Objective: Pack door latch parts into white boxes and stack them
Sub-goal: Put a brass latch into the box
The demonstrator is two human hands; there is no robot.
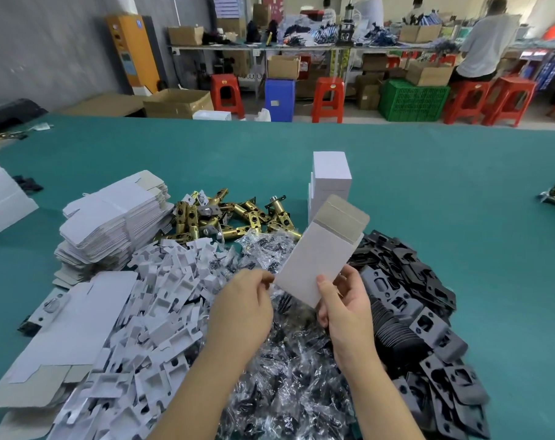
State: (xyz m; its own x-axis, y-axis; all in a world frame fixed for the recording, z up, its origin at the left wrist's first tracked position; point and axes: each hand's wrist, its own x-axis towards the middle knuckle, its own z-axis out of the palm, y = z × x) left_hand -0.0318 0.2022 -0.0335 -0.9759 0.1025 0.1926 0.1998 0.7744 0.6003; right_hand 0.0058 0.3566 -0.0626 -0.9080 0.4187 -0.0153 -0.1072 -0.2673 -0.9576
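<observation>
You're at the green table (428,192), and it's loaded: flat box blanks (111,223) stacked on your left, white inserts (161,300) spilling beside them, bagged screws (288,369) heaped right under your arms, black plates (406,300) piled on your right, brass latches (225,214) further back. Behind all that, a short stack (330,182) of closed white boxes stands upright, so some packing looks done, though these heaps say most of the job is ahead of you. Now the box (320,255) in play: you're holding it above the screw bags, tilted away, its far flap open and showing grey card. Your right hand (346,303) grips its near end, thumb across the face, fingers curled behind. Your left hand (247,300) pinches the near-left corner. Whether anything's inside yet, I can't tell from here. By my read it needs filling or checking, then closing and a place on that stack.
</observation>
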